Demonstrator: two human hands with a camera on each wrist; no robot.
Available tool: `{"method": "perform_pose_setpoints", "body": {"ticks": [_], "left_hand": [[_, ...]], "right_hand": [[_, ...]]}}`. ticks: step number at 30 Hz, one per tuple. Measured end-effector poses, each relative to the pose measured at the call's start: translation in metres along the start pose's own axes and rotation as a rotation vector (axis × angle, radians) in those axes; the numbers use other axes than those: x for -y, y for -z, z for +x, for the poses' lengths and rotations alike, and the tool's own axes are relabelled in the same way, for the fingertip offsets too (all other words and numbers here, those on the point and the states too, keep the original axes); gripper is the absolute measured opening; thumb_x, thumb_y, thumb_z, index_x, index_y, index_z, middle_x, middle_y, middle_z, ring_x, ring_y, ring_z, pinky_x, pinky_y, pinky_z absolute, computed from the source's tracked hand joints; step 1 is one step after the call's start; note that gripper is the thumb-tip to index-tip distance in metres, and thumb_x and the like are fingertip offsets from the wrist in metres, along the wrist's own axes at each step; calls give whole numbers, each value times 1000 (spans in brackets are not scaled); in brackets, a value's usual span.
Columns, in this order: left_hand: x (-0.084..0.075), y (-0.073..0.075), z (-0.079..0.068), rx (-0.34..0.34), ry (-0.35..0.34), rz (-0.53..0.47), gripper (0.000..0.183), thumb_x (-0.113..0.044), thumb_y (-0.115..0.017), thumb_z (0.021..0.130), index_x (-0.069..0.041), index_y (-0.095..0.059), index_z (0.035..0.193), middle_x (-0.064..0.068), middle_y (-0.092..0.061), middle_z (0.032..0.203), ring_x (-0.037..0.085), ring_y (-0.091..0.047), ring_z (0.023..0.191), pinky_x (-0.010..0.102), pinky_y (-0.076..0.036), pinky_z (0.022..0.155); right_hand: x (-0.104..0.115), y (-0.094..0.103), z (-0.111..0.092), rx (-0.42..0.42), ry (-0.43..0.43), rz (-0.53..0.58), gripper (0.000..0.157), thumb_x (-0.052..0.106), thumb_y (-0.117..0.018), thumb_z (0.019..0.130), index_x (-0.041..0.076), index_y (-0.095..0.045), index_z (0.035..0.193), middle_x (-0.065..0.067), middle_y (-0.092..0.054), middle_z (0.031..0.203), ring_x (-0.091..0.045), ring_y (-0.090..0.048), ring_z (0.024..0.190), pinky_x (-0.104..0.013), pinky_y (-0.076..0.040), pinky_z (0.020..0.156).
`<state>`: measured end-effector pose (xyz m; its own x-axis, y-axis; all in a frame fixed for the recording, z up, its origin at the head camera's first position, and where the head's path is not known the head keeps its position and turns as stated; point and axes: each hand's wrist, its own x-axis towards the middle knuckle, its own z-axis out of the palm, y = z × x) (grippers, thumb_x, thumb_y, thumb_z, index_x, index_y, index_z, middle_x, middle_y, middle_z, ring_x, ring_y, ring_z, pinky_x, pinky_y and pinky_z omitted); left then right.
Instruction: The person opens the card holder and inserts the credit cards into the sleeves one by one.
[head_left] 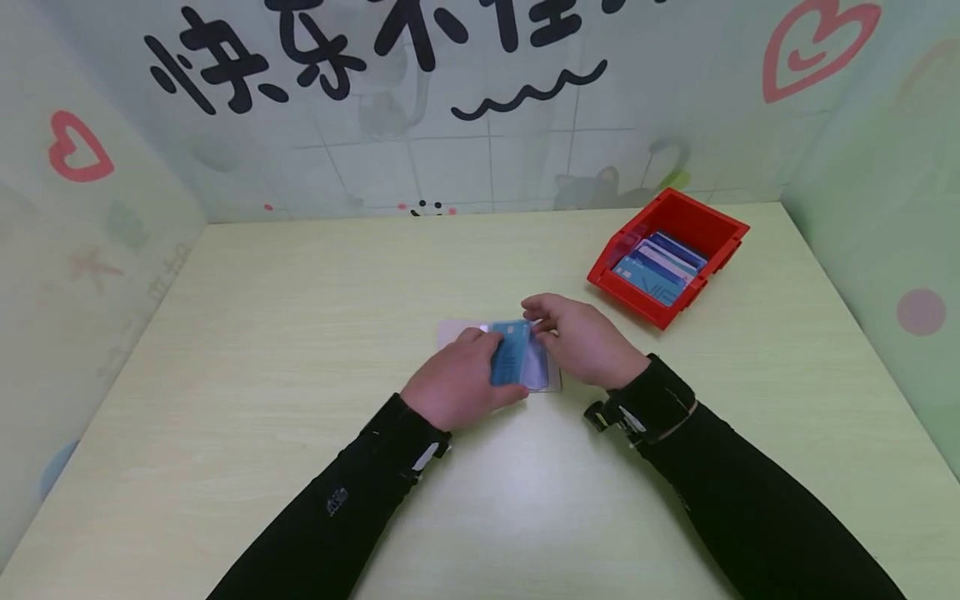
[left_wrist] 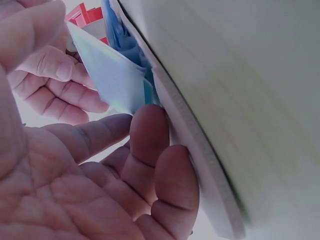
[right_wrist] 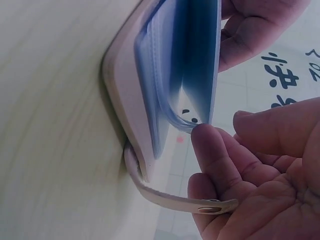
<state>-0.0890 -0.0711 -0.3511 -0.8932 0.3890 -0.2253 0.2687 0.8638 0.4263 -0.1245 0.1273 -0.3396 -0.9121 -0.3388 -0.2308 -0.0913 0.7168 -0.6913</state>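
Pale tabletop (head_left: 262, 333) with a smooth, wood-look surface, faint grain and a soft shine on its near part. The card holder's pinkish cover (right_wrist: 125, 82) looks like matt leather or imitation leather, as does its strap (right_wrist: 165, 198), with a shiny, metal-looking snap (right_wrist: 208, 210); its clear pockets (right_wrist: 154, 100) are thin, glossy plastic. The blue card (head_left: 509, 354) looks like smooth plastic. Far right, a red bin (head_left: 686, 218) of smooth, slightly glossy plastic. Dark sleeves (head_left: 322, 508) of matt cloth
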Motion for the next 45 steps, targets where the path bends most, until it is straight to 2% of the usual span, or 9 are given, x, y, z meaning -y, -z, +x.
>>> {"method": "perform_pose_setpoints", "body": {"ticks": [4,13,21,26,30,34,38,42,45], "left_hand": [[0,-1,0,-2,0,23,87,-55,-74,93,-3,-46,156,18,-54,147,28,-63,116,43,-58,102],[0,1,0,20,16,-7,76,-44,-69,98,0,-45,156,18,-54,150,28,-62,115,44,-57,104],[0,0,0,-7,18,-20,88,-56,-74,93,-3,-44,157,18,-51,148,28,-62,113,43,-59,98],[-1,1,0,-14,25,-25,83,-49,-72,97,0,-43,157,20,-51,152,29,-63,116,44,-58,103],[-1,2,0,-11,26,-55,77,-43,-66,100,2,-41,158,20,-52,151,29,-61,119,43,-56,104],[2,6,1,-18,17,-150,72,-32,-60,99,3,-37,158,16,-56,144,25,-60,116,40,-54,101],[5,11,0,-17,24,-219,76,-21,-55,95,2,-25,161,13,-59,138,22,-60,104,35,-52,89],[7,15,-1,-14,51,-221,84,-16,-52,95,-1,-10,167,14,-57,141,23,-61,99,33,-50,80],[7,16,-2,-18,68,-214,87,-12,-52,97,-2,-4,168,16,-55,146,26,-60,101,33,-50,77]], "right_hand": [[0,-1,0,0,7,19,54,6,-61,105,11,-48,156,-11,-59,151,-32,-63,132,-45,-57,105],[0,-1,0,-1,7,26,55,6,-60,105,12,-46,158,-9,-58,153,-32,-61,134,-46,-57,106],[-2,-1,0,-4,9,25,55,8,-60,106,15,-46,158,-6,-58,154,-32,-60,137,-46,-55,108],[-2,-3,-1,-8,18,55,57,7,-60,106,14,-44,160,-5,-56,157,-31,-60,137,-46,-53,111],[-2,-3,-2,-5,17,81,60,5,-59,106,13,-39,162,-5,-53,159,-30,-61,137,-46,-53,111],[-3,-4,-2,40,13,-32,60,9,-60,106,12,-40,162,-8,-53,158,-31,-60,135,-46,-54,110],[-3,-5,-4,104,34,-189,58,16,-64,105,11,-45,160,-10,-55,155,-32,-58,135,-47,-52,112],[-3,-6,-6,117,54,-242,57,19,-65,104,10,-49,158,-10,-56,156,-32,-56,139,-49,-49,115],[-3,-6,-7,123,52,-258,58,21,-67,103,10,-50,157,-9,-57,155,-31,-57,139,-49,-48,116]]}}
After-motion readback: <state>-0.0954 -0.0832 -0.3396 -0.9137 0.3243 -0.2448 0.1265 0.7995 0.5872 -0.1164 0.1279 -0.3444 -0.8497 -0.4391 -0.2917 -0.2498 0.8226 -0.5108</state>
